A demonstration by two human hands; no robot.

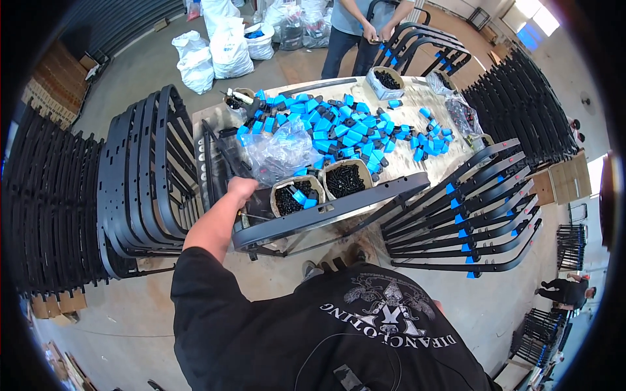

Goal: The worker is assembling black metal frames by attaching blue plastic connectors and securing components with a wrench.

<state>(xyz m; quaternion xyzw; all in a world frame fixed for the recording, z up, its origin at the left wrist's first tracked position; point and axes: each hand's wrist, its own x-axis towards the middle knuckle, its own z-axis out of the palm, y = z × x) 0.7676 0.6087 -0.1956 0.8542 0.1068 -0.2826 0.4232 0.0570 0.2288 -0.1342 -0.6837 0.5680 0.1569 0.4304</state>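
My left hand (pixel 242 188) is closed at the table's left front, beside a black bar and a thin rod; whatever its fingers grip is hidden. My right hand does not show; only a sliver of skin appears beside my black shirt. A black metal frame (pixel 339 207) lies across the table's front edge, close to my body. Behind it stand two boxes of small black screws, the left box (pixel 275 203) with blue pieces on top and the right box (pixel 325 188). A clear plastic bag (pixel 280 156) lies beyond my left hand, against a heap of blue-and-black plastic parts (pixel 339 127).
Black frames stand stacked at left (pixel 134 176) and right (pixel 466 228), near the table (pixel 417 173). Across the table a person (pixel 349 29) handles something small beside more frames. White sacks (pixel 231 52) stand on the floor at the back. Another screw box (pixel 377 86) sits at the far edge.
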